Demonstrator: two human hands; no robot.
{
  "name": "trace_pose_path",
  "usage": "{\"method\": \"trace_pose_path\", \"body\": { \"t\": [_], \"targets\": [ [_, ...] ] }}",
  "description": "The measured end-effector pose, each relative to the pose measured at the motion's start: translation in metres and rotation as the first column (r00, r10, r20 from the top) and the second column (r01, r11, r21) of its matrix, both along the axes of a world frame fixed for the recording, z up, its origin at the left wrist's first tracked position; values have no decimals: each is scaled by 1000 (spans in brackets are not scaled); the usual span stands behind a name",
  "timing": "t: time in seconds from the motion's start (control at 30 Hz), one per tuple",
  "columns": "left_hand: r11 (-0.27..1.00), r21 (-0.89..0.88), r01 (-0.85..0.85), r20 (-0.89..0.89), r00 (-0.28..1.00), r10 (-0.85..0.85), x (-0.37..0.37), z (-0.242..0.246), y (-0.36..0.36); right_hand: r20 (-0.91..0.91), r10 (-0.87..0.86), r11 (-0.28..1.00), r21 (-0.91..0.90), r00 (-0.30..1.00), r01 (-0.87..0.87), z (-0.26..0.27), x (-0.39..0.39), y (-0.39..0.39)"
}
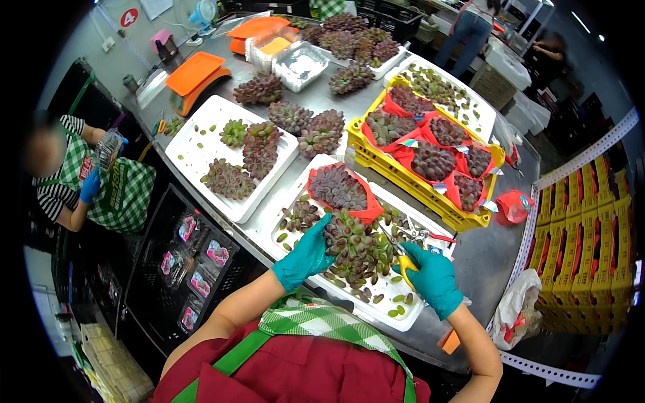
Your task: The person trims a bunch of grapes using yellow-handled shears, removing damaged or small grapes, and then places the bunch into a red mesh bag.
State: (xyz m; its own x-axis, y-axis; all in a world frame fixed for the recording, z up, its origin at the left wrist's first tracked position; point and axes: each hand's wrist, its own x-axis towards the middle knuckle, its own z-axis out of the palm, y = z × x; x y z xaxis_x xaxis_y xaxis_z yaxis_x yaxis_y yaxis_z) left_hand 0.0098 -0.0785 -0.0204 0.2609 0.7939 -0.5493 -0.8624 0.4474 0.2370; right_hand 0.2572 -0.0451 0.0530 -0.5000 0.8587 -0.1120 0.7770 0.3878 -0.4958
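My left hand (306, 254), in a teal glove, grips the side of a green and dark red grape bunch (347, 237). In my gloved right hand (432, 274) is a pair of yellow-handled scissors (406, 267), its blades pointing at the bunch's right side. Under both hands lies a white tray (410, 317) scattered with loose grapes (395, 311). Just beyond the held bunch, a dark grape bunch (338, 187) sits in a red wrapper (372, 210) on the tray. Red-handled snips (441, 237) rest at the tray's right side.
A yellow crate (403, 194) of red-wrapped bunches stands beyond the tray. Another white tray (194, 156) holds bunches at left. Orange scales (194, 73) and clear punnets (301, 65) stand farther back. A co-worker (95, 171) holds a clear container. Stacked yellow crates (579, 242) stand at right.
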Motion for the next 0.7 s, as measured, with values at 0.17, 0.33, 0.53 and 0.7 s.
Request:
{"method": "trace_pose_path", "body": {
  "t": [0.17,0.33,0.53,0.7],
  "targets": [
    [978,127,-168,-4,985,170,-20,-14,-2,-150,34,985,-161,988,-58,-19,-13,-4],
    [931,206,-303,4,951,309,-48,5,-5,-170,58,990,-119,984,-79,-12,-39,-11],
    [917,279,-286,25,957,290,-68,16,-9,-19,254,955,162,967,-248,6,-82,-11],
    [912,357,-204,151,976,159,-88,-8,-10,232,328,890,249,916,-382,24,-108,-12]
  ]
}}
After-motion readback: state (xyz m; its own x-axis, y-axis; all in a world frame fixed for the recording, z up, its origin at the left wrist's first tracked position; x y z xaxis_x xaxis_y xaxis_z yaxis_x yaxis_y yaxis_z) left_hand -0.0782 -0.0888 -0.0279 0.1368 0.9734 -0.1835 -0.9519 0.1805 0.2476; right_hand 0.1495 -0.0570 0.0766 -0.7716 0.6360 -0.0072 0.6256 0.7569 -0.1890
